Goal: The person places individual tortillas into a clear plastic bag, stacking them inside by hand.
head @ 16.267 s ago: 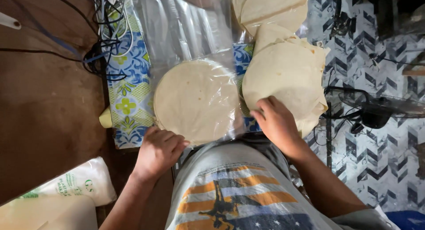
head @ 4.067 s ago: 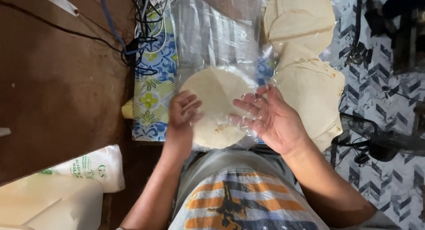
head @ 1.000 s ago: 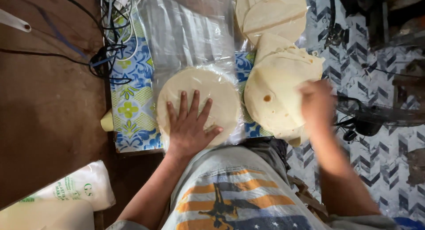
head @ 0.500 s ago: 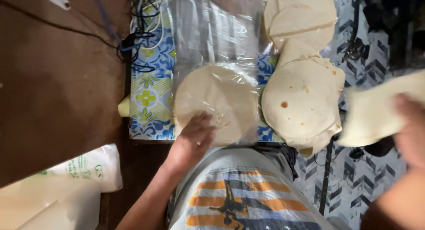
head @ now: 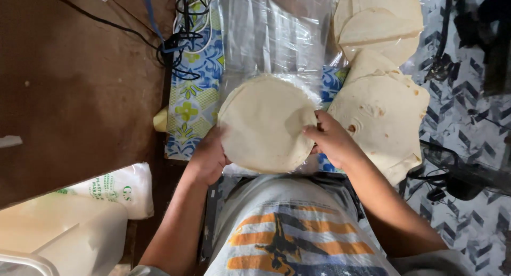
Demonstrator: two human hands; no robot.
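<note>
Right hand (head: 331, 140) back from far right, now pinching round pale flatbread (head: 266, 124) edge; left hand (head: 208, 158) grips opposite rim; I judge squaring-up step, next needs level lowering onto clear plastic sheet (head: 271, 36)

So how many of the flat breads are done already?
A pile of cooked flatbreads with brown spots lies at the right, more above. Both hands, left hand and right hand, hold a pale round flatbread over clear plastic sheet. What is left is not visible.
</note>
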